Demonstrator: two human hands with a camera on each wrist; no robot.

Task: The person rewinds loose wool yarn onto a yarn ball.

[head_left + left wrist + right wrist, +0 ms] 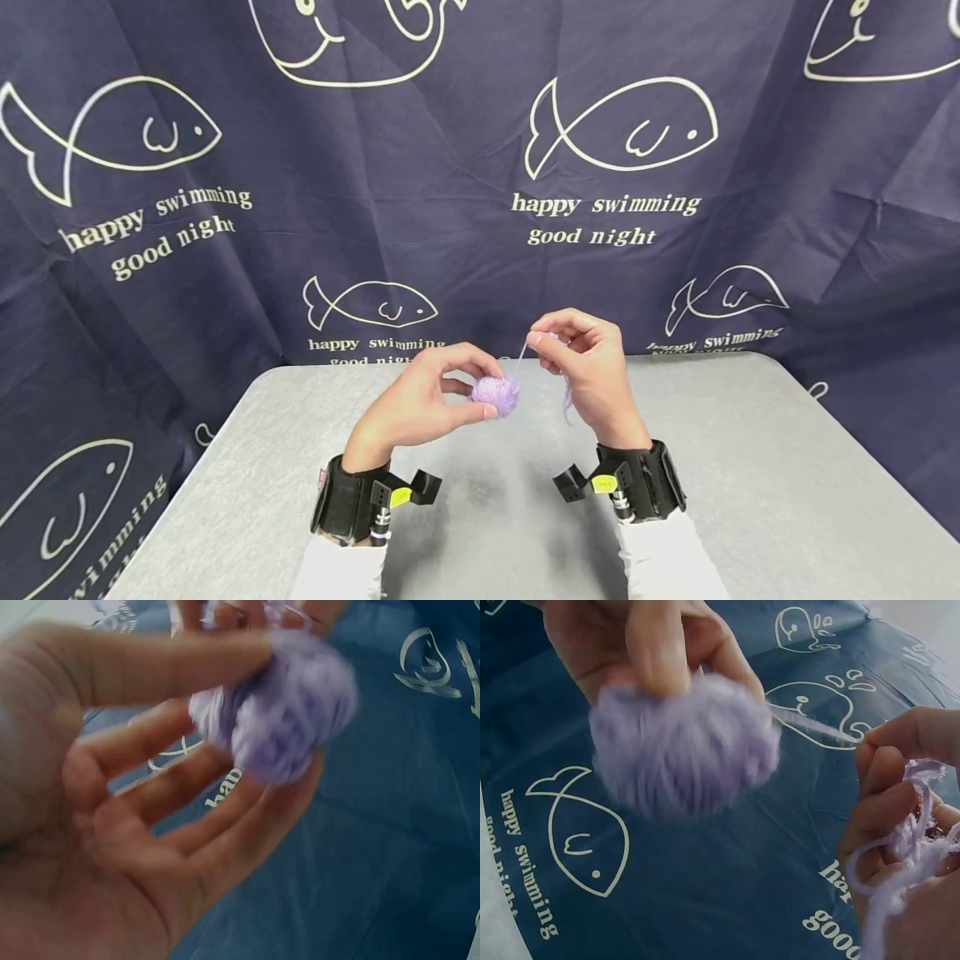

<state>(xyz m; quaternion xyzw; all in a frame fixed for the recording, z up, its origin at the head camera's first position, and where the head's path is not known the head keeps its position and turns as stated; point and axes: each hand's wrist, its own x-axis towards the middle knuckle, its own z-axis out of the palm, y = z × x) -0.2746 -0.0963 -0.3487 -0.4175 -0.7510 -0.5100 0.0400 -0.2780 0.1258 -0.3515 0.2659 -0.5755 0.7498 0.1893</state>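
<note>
A small lilac ball of yarn [495,395] is held above the table by my left hand [422,398], pinched between thumb and fingertips. In the left wrist view the yarn ball [292,709] sits at the ends of the fingers. A short strand of yarn [817,726] runs taut from the ball to my right hand [588,367], which pinches it between thumb and index finger. Loose loops of yarn [911,851] lie in the right palm, under the curled fingers, and a tail hangs below that hand in the head view.
The grey table [495,517] spreads beneath both hands. Behind it hangs a dark blue curtain [465,183] printed with white fish and lettering. Black straps with small camera mounts [352,504] circle both wrists, over white sleeves [667,558].
</note>
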